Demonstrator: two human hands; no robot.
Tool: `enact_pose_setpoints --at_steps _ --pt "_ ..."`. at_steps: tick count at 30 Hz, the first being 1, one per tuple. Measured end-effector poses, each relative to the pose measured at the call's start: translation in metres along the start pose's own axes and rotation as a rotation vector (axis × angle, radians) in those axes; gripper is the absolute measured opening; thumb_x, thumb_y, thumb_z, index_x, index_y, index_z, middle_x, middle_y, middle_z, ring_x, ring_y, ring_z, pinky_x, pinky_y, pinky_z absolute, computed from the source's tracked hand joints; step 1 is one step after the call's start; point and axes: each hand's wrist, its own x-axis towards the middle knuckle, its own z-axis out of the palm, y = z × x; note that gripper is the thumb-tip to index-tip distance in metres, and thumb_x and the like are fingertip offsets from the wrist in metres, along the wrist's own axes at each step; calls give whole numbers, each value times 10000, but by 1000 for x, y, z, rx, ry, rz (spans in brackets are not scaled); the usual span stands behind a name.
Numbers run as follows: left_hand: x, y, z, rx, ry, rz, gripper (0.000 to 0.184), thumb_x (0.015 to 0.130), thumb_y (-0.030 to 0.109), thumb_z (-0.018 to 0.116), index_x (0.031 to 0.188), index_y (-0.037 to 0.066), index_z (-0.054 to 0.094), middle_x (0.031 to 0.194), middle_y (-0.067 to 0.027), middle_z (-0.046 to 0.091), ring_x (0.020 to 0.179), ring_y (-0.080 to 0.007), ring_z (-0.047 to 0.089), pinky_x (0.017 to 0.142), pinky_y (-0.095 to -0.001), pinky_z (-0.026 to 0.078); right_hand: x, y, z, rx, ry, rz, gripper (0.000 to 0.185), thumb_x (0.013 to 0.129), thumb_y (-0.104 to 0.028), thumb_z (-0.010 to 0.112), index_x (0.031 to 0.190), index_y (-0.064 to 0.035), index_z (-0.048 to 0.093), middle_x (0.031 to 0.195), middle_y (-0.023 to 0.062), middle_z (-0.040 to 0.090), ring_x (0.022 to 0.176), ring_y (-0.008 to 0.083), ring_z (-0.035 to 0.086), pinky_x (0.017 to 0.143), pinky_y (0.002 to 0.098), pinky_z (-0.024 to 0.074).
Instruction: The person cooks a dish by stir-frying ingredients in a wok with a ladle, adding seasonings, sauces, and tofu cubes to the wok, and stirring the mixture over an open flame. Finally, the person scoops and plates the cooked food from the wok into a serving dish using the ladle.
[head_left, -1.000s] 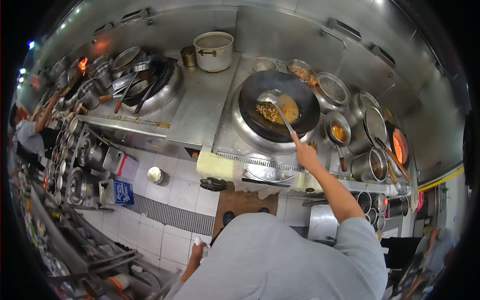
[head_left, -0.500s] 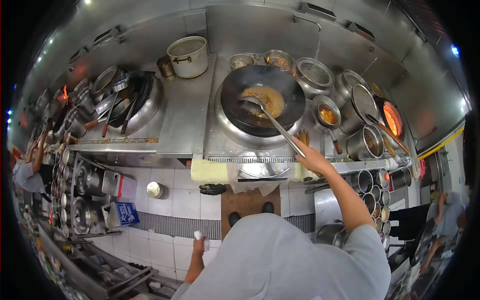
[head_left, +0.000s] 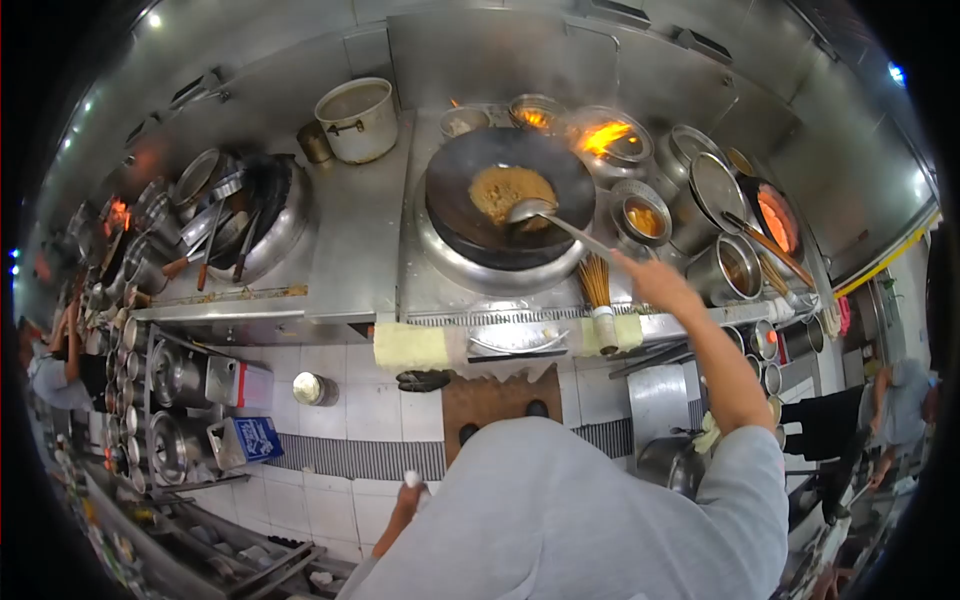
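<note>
A black wok [head_left: 455, 205] sits on the round metal burner ring [head_left: 445, 262], with brown, saucy food [head_left: 505, 190] pooled in its middle. My right hand [head_left: 660, 285] is closed around the handle of a metal ladle [head_left: 528, 210]. The ladle's bowl rests in the wok at the near right edge of the food. Low beside my body, my left hand [head_left: 408, 500] is closed on a white cloth-like bundle [head_left: 412, 479], of which only small parts show. A bamboo wok brush [head_left: 595, 285] lies just left of my right forearm.
Flames [head_left: 605, 137] show over a pot behind the wok. A strainer [head_left: 642, 218] over a bowl, a deep pot [head_left: 735, 268] and a glowing burner opening [head_left: 778, 222] stand to the right. A large pot [head_left: 358, 125] is at back left. Other people [head_left: 900, 405] work at both sides.
My right hand has moved right and up, and the ladle's bowl has shifted from the food's left side to its near right. Flames have appeared behind the wok. Water no longer runs from the tap.
</note>
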Motion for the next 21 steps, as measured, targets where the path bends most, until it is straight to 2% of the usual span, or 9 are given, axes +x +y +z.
enact_pose_setpoints --at_steps 5,8,11,12,13,15,16,19,21 --pt "-4 31 4 -140 70 -193 335 746 155 660 1029 -11 589 855 -132 636 752 -239 612 646 -372 497 -8 23 -82 -340 30 42 618 834 -53 487 1398 -297 426 849 181 671 782 369 663 735 465 533" --pt "-16 40 0 -93 59 -144 338 751 147 654 1033 -21 575 866 -139 626 744 -247 617 635 -373 505 49 72 -3 -173 128 99 636 816 -83 547 1398 -308 423 895 214 663 859 373 655 745 474 525" --pt "26 -16 -5 -52 6 -78 330 775 135 627 1053 -22 544 885 -135 620 749 -262 615 642 -372 514 72 105 65 388 382 -28 700 806 -131 651 1432 -298 386 1073 238 643 1006 386 624 902 432 471" --pt "21 -1 -4 -187 -6 -75 350 782 135 624 1081 -22 534 894 -133 620 768 -270 616 655 -377 520 68 93 70 590 437 59 651 845 -129 632 1435 -270 397 932 161 678 773 305 669 711 408 532" --pt "9 15 -9 -319 -14 -71 370 789 135 621 1109 -22 524 903 -131 621 788 -278 617 667 -383 526 71 87 63 1066 197 344 634 892 -151 603 1465 -242 346 799 71 618 516 178 561 468 350 487" --pt "-8 51 -15 -427 1 -182 388 794 134 618 1137 -14 513 920 -138 620 803 -280 614 671 -401 526 97 103 72 1373 326 245 655 917 -173 580 1491 -218 268 702 39 532 402 111 417 342 297 385" --pt "-8 70 -12 -548 22 -304 406 799 132 615 1164 -5 502 937 -145 619 819 -282 611 675 -418 527 116 117 77 1381 335 244 655 917 -173 580 1491 -218 268 702 39 532 402 111 417 342 297 385" --pt "48 2 -28 -930 -20 -143 418 842 242 581 1193 30 501 999 -170 611 818 -289 604 658 -447 524 195 171 92 1357 501 313 690 922 -173 561 1505 -176 193 648 58 524 399 144 450 350 318 404" --pt "19 81 -15 -1175 25 -148 452 858 336 542 1202 46 499 1018 -181 610 829 -290 602 636 -434 518 244 200 100 1111 611 609 650 918 -159 539 1482 -105 219 578 51 479 375 168 448 334 325 395"
